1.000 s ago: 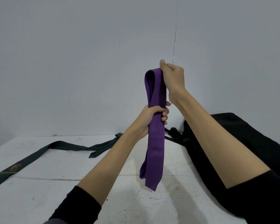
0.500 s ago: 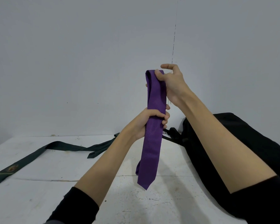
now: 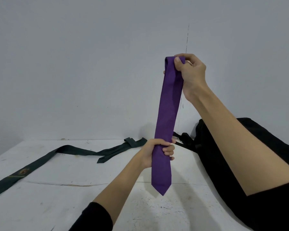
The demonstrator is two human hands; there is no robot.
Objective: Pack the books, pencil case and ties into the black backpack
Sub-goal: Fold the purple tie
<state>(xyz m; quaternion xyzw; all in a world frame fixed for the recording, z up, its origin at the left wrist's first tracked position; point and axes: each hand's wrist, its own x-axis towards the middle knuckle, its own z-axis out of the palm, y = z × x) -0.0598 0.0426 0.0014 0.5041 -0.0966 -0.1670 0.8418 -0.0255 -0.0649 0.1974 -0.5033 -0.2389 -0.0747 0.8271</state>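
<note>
A folded purple tie (image 3: pixel 168 110) hangs upright in the air above the table. My right hand (image 3: pixel 191 75) pinches its folded top end. My left hand (image 3: pixel 158 151) is wrapped around it lower down, with the pointed tip hanging below my fist. A dark green tie (image 3: pixel 73 150) with a gold crest lies stretched across the table to the left. The black backpack (image 3: pixel 212 147) lies on the table at the right, largely hidden behind my right arm. No books or pencil case are in view.
The white, scuffed table (image 3: pixel 70 197) runs up to a plain grey wall (image 3: pixel 90 64). Black backpack straps (image 3: pixel 183 140) trail on the table just behind my left hand.
My left hand has slid down the purple tie toward its tip, and my right hand has raised the folded end. The tie now hangs straighter and longer between my hands.
</note>
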